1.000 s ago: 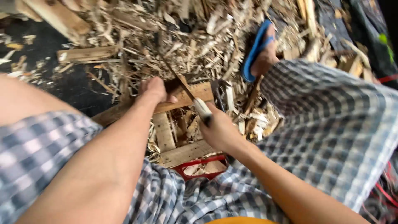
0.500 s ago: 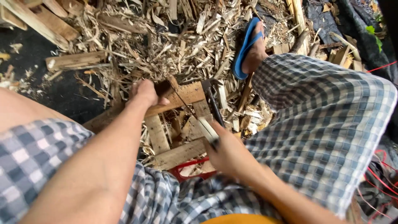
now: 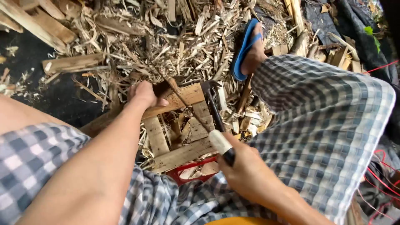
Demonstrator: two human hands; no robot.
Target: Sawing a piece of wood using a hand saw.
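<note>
My left hand presses on the far plank of a rough wooden slat frame and pins one end of a thin stick that lies slantwise across it. My right hand is closed around a knife with a white and black handle, close to my lap. Its dark blade points away from me over the frame, beside the near end of the stick. Whether the blade touches the stick is unclear.
A red crate sits under the frame. Wood shavings and splinters litter the dark ground, with bigger offcuts at the left. My foot in a blue sandal rests at the upper right, and checked cloth covers my knees.
My right hand has drawn the knife back toward my lap, down and to the right. My left hand has stayed on the far plank.
</note>
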